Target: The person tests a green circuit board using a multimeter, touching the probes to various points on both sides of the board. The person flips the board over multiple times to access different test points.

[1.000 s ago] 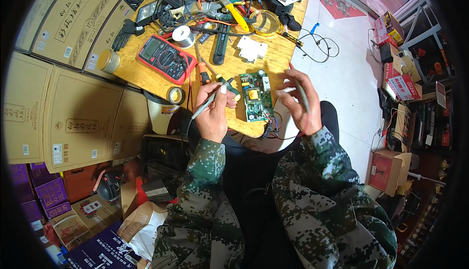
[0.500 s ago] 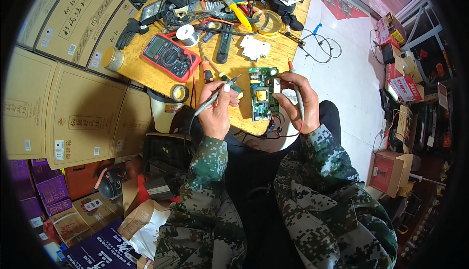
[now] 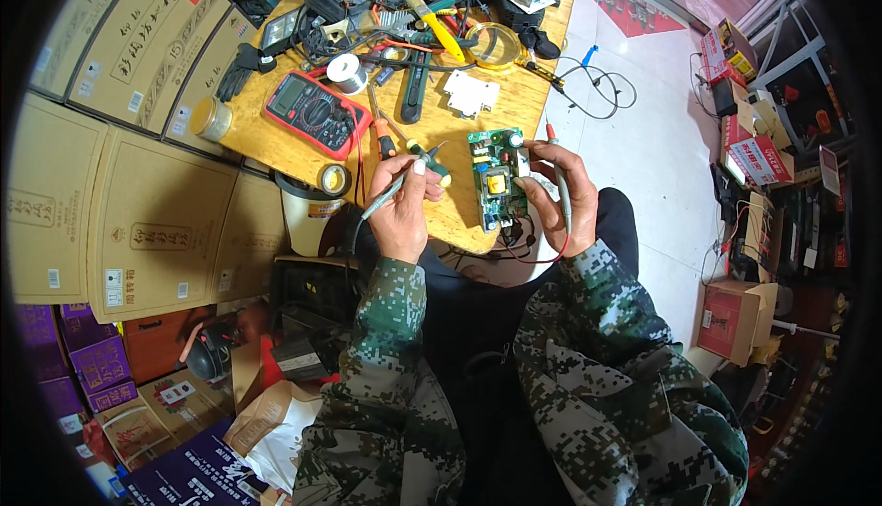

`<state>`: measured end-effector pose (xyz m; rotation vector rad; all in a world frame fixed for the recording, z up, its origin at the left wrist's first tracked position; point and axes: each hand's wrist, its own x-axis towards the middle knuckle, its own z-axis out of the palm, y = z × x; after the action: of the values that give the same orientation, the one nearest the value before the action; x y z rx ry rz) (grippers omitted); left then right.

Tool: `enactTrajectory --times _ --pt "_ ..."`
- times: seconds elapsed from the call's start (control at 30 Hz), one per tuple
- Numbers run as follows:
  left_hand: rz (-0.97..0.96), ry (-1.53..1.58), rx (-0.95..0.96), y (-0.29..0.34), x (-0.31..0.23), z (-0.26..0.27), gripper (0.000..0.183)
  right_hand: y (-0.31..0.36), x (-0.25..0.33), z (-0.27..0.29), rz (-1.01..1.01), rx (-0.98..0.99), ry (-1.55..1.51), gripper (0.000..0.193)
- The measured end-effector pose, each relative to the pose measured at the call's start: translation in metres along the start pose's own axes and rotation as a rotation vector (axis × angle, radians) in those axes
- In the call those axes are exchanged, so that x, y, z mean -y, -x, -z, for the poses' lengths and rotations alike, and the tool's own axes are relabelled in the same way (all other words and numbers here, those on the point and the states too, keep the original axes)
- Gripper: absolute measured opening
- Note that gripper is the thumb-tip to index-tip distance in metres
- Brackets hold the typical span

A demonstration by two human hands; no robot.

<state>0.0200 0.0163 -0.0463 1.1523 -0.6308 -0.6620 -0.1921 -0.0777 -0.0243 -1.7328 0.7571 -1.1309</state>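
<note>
From where I stood, the board [image 3: 496, 183] was at the near right corner of the surface [image 3: 457, 214], tilted slightly. Right hand [image 3: 577, 197]: thumb and fingers pinched the board's right edge, with the red probe [image 3: 562, 192] lying across the same hand, tip pointing up and clear of the board. Left hand [image 3: 402, 212]: fingers narrow, closed on the grey probe [image 3: 382, 199], its tip left of the board and apart from it. The meter [image 3: 317, 113] lay farther back, to the left.

Step in hand, my judgement: placing the board for probing. Next move would call for a steady board and one tip brought precisely to a chosen contact.

Hard to make out: the meter's reading, too small; the board's underside, hidden; whether the board rested on wood or was held above it; whether the left fingers touched the green-handled screwdriver [image 3: 441, 176]; dark wires below the board, tangled.
</note>
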Motion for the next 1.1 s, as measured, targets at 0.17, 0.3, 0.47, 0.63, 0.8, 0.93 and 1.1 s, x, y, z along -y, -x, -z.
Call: enactTrajectory --times 0.17,0.3,0.47,0.63,0.8,0.93,1.1 --pt "-0.021 -0.042 -0.001 0.0 0.0 -0.001 0.018 0.001 0.002 0.002 0.008 -0.017 0.038 0.047" --pt "-0.019 -0.04 0.005 0.001 -0.001 0.0 0.018 0.001 0.001 0.004 0.036 0.005 0.058 0.049" --pt "0.03 -0.036 0.065 0.003 -0.009 0.007 0.016 -0.001 -0.001 -0.001 0.046 -0.004 0.006 0.048" --pt "0.047 0.021 0.055 0.002 -0.012 0.009 0.015 -0.001 0.002 -0.003 0.023 0.004 0.028 0.045" --pt "0.039 0.068 0.031 0.002 -0.011 0.008 0.016 -0.013 -0.009 -0.003 -0.247 0.037 -0.347 0.044" --pt "0.049 0.068 0.021 0.002 -0.011 0.008 0.018 -0.016 -0.02 0.001 -0.35 0.011 -0.562 0.044" --pt "0.051 0.077 0.018 0.002 -0.011 0.007 0.019 -0.014 -0.022 0.004 -0.439 -0.024 -0.711 0.043"
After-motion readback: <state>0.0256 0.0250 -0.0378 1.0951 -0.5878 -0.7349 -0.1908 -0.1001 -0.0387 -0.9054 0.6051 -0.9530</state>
